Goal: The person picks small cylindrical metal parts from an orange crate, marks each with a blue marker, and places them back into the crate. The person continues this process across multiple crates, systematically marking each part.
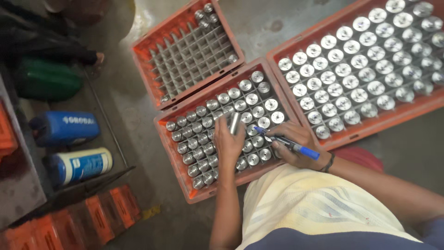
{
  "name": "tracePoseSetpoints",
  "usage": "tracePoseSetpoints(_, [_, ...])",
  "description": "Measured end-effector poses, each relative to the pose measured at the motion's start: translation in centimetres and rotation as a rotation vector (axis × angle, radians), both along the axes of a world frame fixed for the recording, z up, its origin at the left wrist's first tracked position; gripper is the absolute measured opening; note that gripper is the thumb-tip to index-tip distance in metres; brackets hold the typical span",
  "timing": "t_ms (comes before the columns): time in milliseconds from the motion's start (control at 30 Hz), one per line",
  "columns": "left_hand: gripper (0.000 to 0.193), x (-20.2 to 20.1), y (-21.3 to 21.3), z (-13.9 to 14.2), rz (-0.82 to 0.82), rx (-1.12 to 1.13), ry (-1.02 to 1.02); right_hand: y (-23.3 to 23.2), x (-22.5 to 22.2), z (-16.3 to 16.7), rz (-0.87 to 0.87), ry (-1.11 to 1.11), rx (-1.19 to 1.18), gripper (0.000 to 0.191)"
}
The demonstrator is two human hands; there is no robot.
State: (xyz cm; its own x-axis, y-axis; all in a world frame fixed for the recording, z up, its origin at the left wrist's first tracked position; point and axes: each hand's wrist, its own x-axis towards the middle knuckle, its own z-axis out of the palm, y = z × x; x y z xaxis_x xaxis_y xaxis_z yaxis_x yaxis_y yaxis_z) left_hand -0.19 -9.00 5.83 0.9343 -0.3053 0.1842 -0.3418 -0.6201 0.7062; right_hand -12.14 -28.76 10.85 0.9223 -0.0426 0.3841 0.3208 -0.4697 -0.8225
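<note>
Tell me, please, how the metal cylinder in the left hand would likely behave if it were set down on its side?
The metal cylinder looks smooth, round and shiny, so it would probably roll and may feel slippery. It appears to be solid metal, so likely heavy for its size and rigid. The left hand wraps it over the crate, whose grid cells hold similar cylinders upright.

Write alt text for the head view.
The left hand lifts a metal cylinder from the middle orange crate of cylinders, while the right hand holds a blue marker. A full crate and a nearly empty crate sit alongside.
</note>
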Motion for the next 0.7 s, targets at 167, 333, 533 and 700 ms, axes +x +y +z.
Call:
tracePoseSetpoints(167, [0.050, -0.6, 1.5, 1.0, -0.004, 0.051, 0.094, -0.5, 1.1, -0.9, 0.027, -0.004, 0.030, 0.024])
tracePoseSetpoints(333, [0.034, -0.9, 2.5, 0.5, 0.147, 0.108, 0.081, 0.0, 0.5, -1.6, 0.031, 0.076, 0.028, 0.021])
tracePoseSetpoints(533, [0.055, 1.1, 2.7, 0.5, 0.254, 0.465, 0.247, 0.8, 0.0, -2.3, -0.003, 0.087, 0.078, 0.023])
tracePoseSetpoints(700, [0.038, 3.6, 6.1, 1.9, 0.054, 0.330, 0.167, 1.6, 0.3, -1.9, -0.020, 0.045, 0.088, 0.021])
